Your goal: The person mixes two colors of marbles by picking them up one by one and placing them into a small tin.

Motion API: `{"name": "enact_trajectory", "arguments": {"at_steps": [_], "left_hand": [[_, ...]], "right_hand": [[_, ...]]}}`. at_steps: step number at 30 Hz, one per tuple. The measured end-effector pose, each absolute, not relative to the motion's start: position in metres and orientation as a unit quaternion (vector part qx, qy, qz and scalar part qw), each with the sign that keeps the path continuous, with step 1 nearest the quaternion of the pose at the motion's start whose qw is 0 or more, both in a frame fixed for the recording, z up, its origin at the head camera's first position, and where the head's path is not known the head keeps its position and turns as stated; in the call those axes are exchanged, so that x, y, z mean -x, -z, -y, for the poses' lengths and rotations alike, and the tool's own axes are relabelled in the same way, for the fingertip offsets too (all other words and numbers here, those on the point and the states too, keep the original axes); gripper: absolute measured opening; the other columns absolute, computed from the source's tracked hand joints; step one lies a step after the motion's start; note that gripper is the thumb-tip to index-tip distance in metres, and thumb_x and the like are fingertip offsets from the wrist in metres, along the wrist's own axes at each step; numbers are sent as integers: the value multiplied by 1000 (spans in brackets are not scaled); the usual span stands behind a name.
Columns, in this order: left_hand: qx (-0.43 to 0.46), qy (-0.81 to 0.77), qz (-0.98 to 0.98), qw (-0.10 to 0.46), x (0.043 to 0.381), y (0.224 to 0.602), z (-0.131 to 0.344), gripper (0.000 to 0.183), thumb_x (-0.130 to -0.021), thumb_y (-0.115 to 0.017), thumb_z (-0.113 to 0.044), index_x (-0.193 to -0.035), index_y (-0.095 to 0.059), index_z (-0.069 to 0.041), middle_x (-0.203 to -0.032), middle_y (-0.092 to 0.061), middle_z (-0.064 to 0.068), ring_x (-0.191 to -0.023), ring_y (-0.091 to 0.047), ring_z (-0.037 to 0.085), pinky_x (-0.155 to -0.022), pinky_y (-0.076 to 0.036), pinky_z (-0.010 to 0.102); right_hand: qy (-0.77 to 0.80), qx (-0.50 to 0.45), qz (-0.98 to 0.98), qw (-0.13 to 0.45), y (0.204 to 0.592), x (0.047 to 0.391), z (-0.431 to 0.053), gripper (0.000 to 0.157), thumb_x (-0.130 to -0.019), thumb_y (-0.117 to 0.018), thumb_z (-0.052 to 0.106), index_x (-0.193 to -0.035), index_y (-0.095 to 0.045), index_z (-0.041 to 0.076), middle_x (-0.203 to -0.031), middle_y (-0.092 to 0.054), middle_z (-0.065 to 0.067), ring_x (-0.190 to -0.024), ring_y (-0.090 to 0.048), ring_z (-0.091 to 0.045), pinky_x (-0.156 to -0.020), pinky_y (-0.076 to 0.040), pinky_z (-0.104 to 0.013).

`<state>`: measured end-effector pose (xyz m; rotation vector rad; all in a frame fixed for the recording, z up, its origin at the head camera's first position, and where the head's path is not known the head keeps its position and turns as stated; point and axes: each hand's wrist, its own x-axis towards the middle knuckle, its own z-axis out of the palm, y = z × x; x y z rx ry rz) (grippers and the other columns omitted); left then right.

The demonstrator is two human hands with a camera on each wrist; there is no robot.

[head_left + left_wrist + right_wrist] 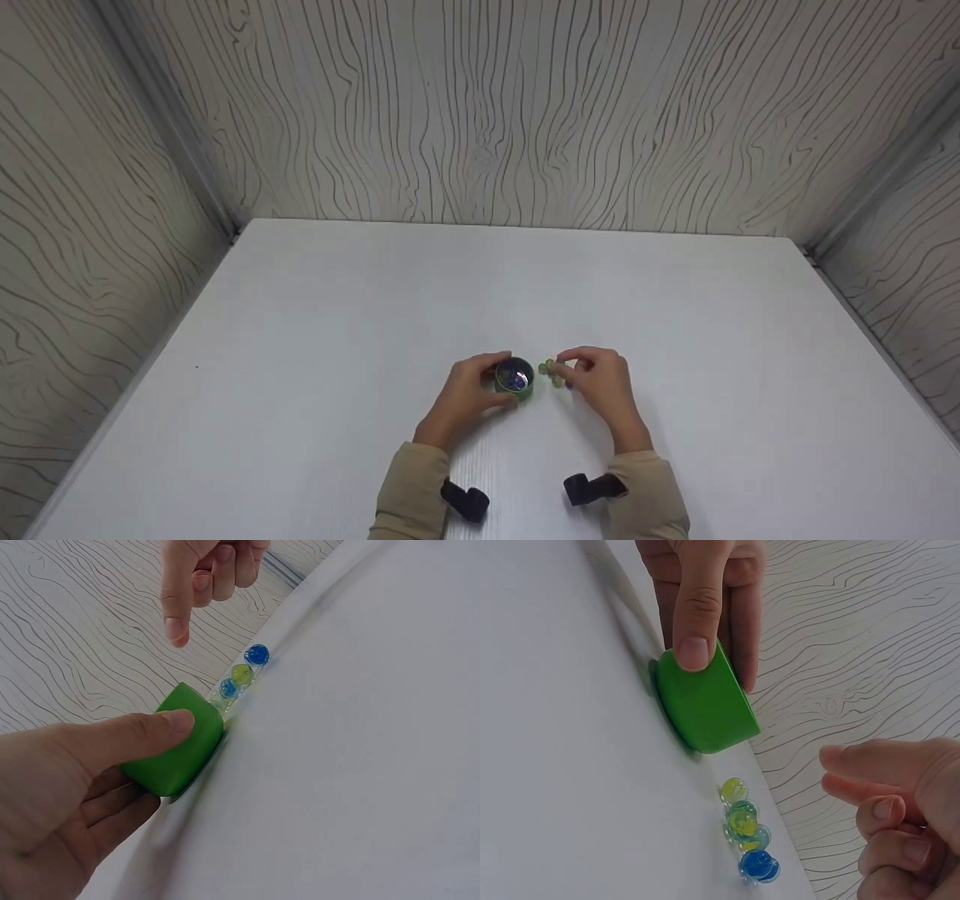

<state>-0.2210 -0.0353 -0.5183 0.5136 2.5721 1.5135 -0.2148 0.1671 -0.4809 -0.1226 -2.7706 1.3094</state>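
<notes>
My left hand [461, 394] grips a small green cup [709, 705], thumb on one side and fingers on the other. The cup stands upright on the white table, and blue marbles [514, 376] show inside it in the head view. Just right of the cup lies a cluster of several loose glass marbles [742, 823], clear with yellow-green, teal and blue swirls. Above this cluster is my right hand [602, 379]. Its thumb and index finger extend close together, the other fingers are curled, and no marble shows between the fingertips in the right wrist view.
The white tabletop [360, 300] spreads around both hands. Wood-grain patterned panels [480, 112] stand behind it and at both sides. A dark wrist camera [466, 501] juts from the left sleeve, another wrist camera [592, 489] from the right.
</notes>
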Motion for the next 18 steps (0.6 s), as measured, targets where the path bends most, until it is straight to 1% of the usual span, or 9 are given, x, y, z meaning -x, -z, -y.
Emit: {"name": "enact_trajectory", "arguments": {"at_steps": [3,10,15,18], "left_hand": [[-172,-496,-849,54,221,518,36,61,-76,-79,-7,-132,-56,0,-132,-61,19,-125,-59,31,-111,-46,42],[-175,-497,-848,54,221,519,36,61,-76,-79,-7,-132,-56,0,-132,-61,19,-125,-58,32,-111,-45,42],[-161,-505,-846,63,220,520,35,63,-76,-79,-9,-134,-55,-3,-133,-61,16,-127,-57,30,-113,-44,42],[-156,-509,-844,66,219,520,35,63,-76,-79,-10,-134,-55,-3,-133,-61,16,-127,-57,30,-113,-44,41]], "right_hand": [[-427,49,903,30,481,215,-169,15,-81,-75,12,-94,-76,5,-61,-46,3,-60,-41,-10,-48,-31,-15],[-428,48,902,26,482,216,-172,16,-82,-74,11,-96,-76,4,-60,-46,3,-59,-40,-10,-48,-31,-16],[-428,48,902,25,481,215,-175,16,-81,-74,10,-96,-76,3,-59,-44,4,-57,-38,-10,-47,-29,-16],[-417,52,907,14,482,215,-177,17,-81,-74,10,-95,-75,2,-58,-42,4,-57,-38,-10,-48,-28,-17]]}}
